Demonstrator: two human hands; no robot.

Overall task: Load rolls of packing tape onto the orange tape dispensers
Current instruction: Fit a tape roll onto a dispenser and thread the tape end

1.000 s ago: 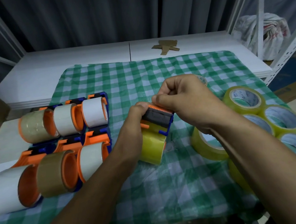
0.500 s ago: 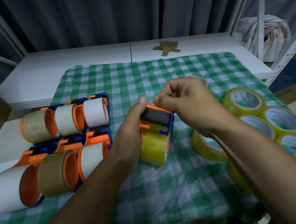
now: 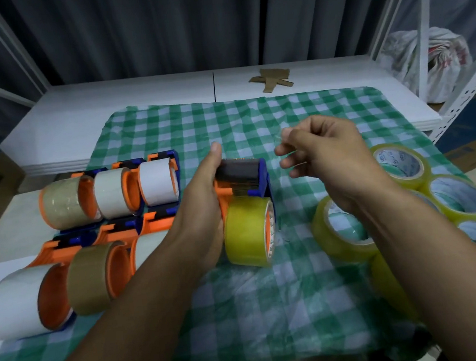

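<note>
Seven orange-and-blue dispensers loaded; loose yellow rolls at right.

Held dispenser [image 3: 242,179]: orange body, blue side plate, dark cutter head pointing away from the camera, clasped in the left grip [image 3: 203,201] over the checked cloth [image 3: 244,312]. Its yellow roll [image 3: 246,232] sits on the hub at the near end, orange core showing on the right face. Six more loaded dispensers lie at left in two touching rows, rolls nearest the camera. Back row: tan-clear roll [image 3: 61,204], middle white roll [image 3: 112,193], right white roll [image 3: 156,181]. Front row: large white roll [image 3: 14,303], brown roll [image 3: 90,279], pale roll [image 3: 149,242] partly hidden by the forearm. Loose yellow rolls [image 3: 402,163] lie flat at right, clustered and touching, with their open cores facing up.
</note>
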